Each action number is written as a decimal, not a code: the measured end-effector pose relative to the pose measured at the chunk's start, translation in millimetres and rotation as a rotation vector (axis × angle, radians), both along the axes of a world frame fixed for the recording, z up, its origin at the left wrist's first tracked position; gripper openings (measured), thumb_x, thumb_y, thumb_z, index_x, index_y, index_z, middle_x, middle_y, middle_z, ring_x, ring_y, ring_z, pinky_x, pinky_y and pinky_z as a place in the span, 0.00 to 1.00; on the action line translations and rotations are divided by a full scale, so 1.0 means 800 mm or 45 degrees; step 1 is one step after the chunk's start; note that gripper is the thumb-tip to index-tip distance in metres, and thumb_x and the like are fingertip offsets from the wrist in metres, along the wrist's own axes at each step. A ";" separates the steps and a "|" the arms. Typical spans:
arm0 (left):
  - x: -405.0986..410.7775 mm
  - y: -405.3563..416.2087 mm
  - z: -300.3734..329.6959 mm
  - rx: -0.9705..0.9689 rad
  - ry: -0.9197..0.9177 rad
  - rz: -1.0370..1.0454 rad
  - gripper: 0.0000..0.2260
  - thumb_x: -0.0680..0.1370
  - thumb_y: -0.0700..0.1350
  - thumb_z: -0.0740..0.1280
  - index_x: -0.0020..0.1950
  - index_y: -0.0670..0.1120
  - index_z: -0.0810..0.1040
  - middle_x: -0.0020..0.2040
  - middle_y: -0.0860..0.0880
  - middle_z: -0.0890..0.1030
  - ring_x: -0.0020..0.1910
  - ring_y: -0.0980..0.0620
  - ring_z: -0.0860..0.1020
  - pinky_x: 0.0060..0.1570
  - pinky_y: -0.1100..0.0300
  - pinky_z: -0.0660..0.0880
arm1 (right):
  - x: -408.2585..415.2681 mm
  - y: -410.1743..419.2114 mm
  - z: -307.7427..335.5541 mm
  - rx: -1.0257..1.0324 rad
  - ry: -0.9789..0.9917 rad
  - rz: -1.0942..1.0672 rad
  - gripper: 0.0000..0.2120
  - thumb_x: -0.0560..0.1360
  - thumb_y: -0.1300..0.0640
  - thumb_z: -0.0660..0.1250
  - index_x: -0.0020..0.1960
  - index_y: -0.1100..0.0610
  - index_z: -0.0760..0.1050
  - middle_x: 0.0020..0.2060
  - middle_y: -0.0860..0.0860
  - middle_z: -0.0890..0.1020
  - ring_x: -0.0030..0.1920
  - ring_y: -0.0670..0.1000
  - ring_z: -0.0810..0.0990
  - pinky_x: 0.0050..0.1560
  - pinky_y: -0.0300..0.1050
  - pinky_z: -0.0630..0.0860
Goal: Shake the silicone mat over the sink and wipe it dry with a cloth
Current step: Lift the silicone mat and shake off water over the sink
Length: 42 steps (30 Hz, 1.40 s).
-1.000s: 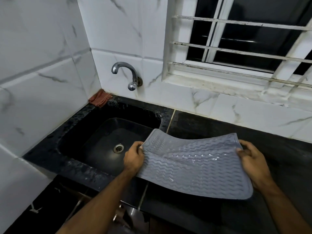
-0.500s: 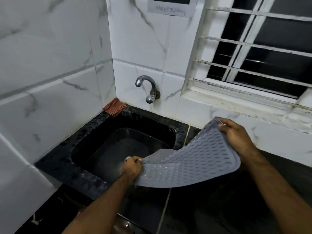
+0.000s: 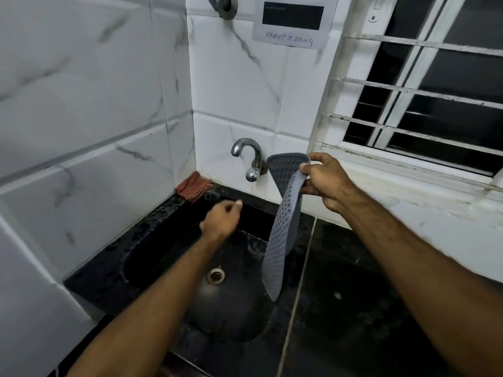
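Note:
The grey silicone mat [image 3: 283, 227] hangs edge-on over the right side of the black sink [image 3: 152, 251], its lower end near the drain [image 3: 215, 276]. My right hand [image 3: 325, 180] pinches its top edge just right of the tap [image 3: 249, 159]. My left hand [image 3: 221, 217] is blurred above the sink, apart from the mat, with its fingers loosely curled and nothing in it. A red checked cloth [image 3: 193, 186] lies bunched in the back left corner of the sink rim, beyond my left hand.
White marble tiles line the left and back walls. A black counter [image 3: 367, 308] extends right of the sink. A barred window [image 3: 424, 110] sits above the counter. A paper label [image 3: 290, 21] and a wall valve [image 3: 223, 5] are above the tap.
My left hand has let go of the mat and moved up and left. My right hand lifted its end higher, so the mat now hangs vertically over the sink.

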State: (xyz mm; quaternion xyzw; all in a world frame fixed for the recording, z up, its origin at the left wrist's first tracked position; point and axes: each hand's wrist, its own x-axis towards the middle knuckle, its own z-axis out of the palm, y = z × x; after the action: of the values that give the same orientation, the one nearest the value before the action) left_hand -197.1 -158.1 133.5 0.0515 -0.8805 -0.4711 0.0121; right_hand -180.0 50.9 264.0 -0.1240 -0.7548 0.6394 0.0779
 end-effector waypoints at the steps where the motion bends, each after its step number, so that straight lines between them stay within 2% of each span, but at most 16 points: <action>1: -0.004 0.003 0.030 0.071 0.074 -0.025 0.20 0.79 0.64 0.61 0.57 0.51 0.82 0.53 0.50 0.84 0.57 0.47 0.80 0.63 0.50 0.72 | -0.006 -0.008 0.001 0.023 0.006 -0.006 0.16 0.80 0.65 0.63 0.66 0.55 0.68 0.54 0.61 0.81 0.40 0.55 0.85 0.30 0.47 0.82; 5: 0.006 0.013 0.120 0.277 0.226 -0.277 0.27 0.69 0.76 0.61 0.49 0.57 0.84 0.45 0.61 0.84 0.51 0.63 0.79 0.61 0.53 0.72 | -0.022 -0.028 0.005 0.164 0.034 -0.032 0.18 0.78 0.68 0.62 0.62 0.50 0.66 0.54 0.62 0.79 0.25 0.48 0.81 0.24 0.41 0.78; 7: 0.014 0.015 0.141 0.131 0.328 -0.356 0.28 0.65 0.80 0.59 0.48 0.63 0.83 0.44 0.66 0.83 0.49 0.69 0.77 0.62 0.54 0.69 | -0.028 -0.032 0.008 0.150 0.039 -0.036 0.16 0.77 0.69 0.60 0.57 0.50 0.70 0.53 0.63 0.80 0.28 0.51 0.82 0.26 0.43 0.79; 9: 0.017 0.017 0.150 -0.195 0.469 -0.380 0.29 0.63 0.82 0.60 0.52 0.65 0.82 0.45 0.68 0.82 0.49 0.72 0.75 0.64 0.53 0.61 | -0.032 -0.035 0.011 0.184 0.049 -0.075 0.16 0.75 0.70 0.59 0.53 0.50 0.73 0.54 0.61 0.82 0.36 0.55 0.85 0.34 0.49 0.83; 10: 0.017 0.018 0.154 -0.375 0.541 -0.384 0.29 0.63 0.81 0.61 0.53 0.64 0.81 0.44 0.68 0.82 0.50 0.71 0.75 0.64 0.51 0.57 | -0.034 -0.036 0.013 0.171 0.051 -0.089 0.17 0.75 0.70 0.58 0.52 0.51 0.75 0.54 0.60 0.82 0.36 0.55 0.85 0.34 0.48 0.83; 12: 0.014 0.019 0.158 -0.648 0.673 -0.376 0.23 0.68 0.74 0.64 0.54 0.62 0.81 0.44 0.66 0.82 0.52 0.65 0.76 0.65 0.47 0.53 | -0.037 -0.040 0.015 0.059 0.032 -0.086 0.18 0.76 0.71 0.57 0.55 0.53 0.76 0.51 0.59 0.82 0.27 0.52 0.84 0.27 0.42 0.80; 15: 0.005 0.013 0.170 -0.831 0.809 -0.272 0.10 0.76 0.59 0.65 0.54 0.61 0.82 0.45 0.62 0.84 0.54 0.59 0.79 0.66 0.46 0.53 | -0.037 -0.040 0.016 -0.080 0.022 -0.053 0.15 0.78 0.69 0.59 0.59 0.56 0.78 0.49 0.59 0.83 0.27 0.50 0.85 0.23 0.37 0.77; 20: -0.014 -0.001 0.196 -0.846 0.783 -0.134 0.10 0.79 0.55 0.63 0.54 0.59 0.83 0.49 0.57 0.85 0.51 0.54 0.80 0.60 0.50 0.57 | -0.039 -0.021 0.019 0.049 0.019 0.044 0.11 0.76 0.57 0.61 0.51 0.52 0.82 0.47 0.54 0.87 0.36 0.52 0.87 0.33 0.45 0.82; 22: -0.019 -0.004 0.205 -0.854 0.770 -0.124 0.10 0.79 0.55 0.63 0.54 0.59 0.83 0.49 0.57 0.85 0.51 0.53 0.80 0.58 0.51 0.57 | -0.040 -0.013 0.017 0.327 0.071 0.079 0.14 0.74 0.58 0.60 0.51 0.50 0.83 0.47 0.51 0.87 0.40 0.52 0.86 0.45 0.47 0.84; 24: -0.021 -0.006 0.211 -0.851 0.767 -0.125 0.10 0.79 0.55 0.63 0.52 0.59 0.83 0.48 0.57 0.86 0.51 0.54 0.79 0.57 0.52 0.55 | -0.039 -0.007 0.012 0.746 0.094 0.097 0.16 0.72 0.57 0.62 0.57 0.46 0.82 0.52 0.47 0.86 0.51 0.52 0.84 0.54 0.44 0.79; 26: -0.020 -0.006 0.215 -0.854 0.755 -0.142 0.10 0.80 0.55 0.62 0.53 0.59 0.83 0.49 0.58 0.85 0.52 0.55 0.78 0.56 0.53 0.54 | -0.035 0.001 0.004 1.064 0.079 0.070 0.16 0.72 0.54 0.67 0.59 0.44 0.79 0.53 0.47 0.85 0.56 0.54 0.81 0.52 0.43 0.73; 30: -0.011 -0.012 0.216 -0.849 0.730 -0.147 0.11 0.81 0.53 0.61 0.54 0.60 0.83 0.51 0.59 0.85 0.53 0.56 0.78 0.55 0.52 0.55 | -0.035 0.022 -0.020 1.334 0.008 0.093 0.06 0.75 0.52 0.70 0.51 0.44 0.79 0.52 0.49 0.84 0.52 0.57 0.81 0.45 0.45 0.71; 33: -0.004 -0.026 0.214 -0.851 0.692 -0.131 0.10 0.81 0.54 0.62 0.54 0.61 0.83 0.52 0.59 0.84 0.54 0.55 0.78 0.56 0.50 0.58 | -0.037 0.032 -0.028 1.375 0.016 0.141 0.08 0.76 0.47 0.71 0.54 0.45 0.82 0.55 0.50 0.83 0.53 0.56 0.81 0.49 0.46 0.73; 36: 0.003 -0.044 0.212 -0.851 0.644 -0.097 0.09 0.80 0.55 0.63 0.53 0.62 0.83 0.52 0.58 0.85 0.55 0.53 0.79 0.57 0.50 0.61 | -0.040 0.029 -0.024 1.490 0.133 0.198 0.10 0.77 0.47 0.70 0.57 0.47 0.80 0.58 0.50 0.79 0.57 0.56 0.79 0.54 0.48 0.73; 39: 0.011 -0.064 0.208 -0.816 0.591 -0.073 0.08 0.79 0.53 0.66 0.53 0.62 0.84 0.52 0.58 0.85 0.54 0.53 0.80 0.59 0.51 0.70 | -0.044 0.029 -0.012 1.561 0.127 0.232 0.08 0.78 0.51 0.68 0.57 0.45 0.78 0.57 0.51 0.83 0.56 0.57 0.80 0.49 0.46 0.70; 42: 0.019 -0.085 0.202 -0.725 0.511 -0.083 0.08 0.78 0.51 0.68 0.54 0.60 0.85 0.50 0.58 0.85 0.50 0.53 0.81 0.54 0.52 0.77 | -0.048 0.028 0.005 1.447 0.150 0.225 0.06 0.76 0.52 0.70 0.53 0.45 0.80 0.55 0.50 0.84 0.54 0.56 0.80 0.48 0.45 0.72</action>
State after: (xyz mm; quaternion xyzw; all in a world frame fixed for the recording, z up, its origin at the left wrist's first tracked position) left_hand -182.2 -225.8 294.9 -0.0759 -0.9578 -0.2075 0.1839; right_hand -218.7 73.5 268.1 0.0365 -0.9816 0.1436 0.1204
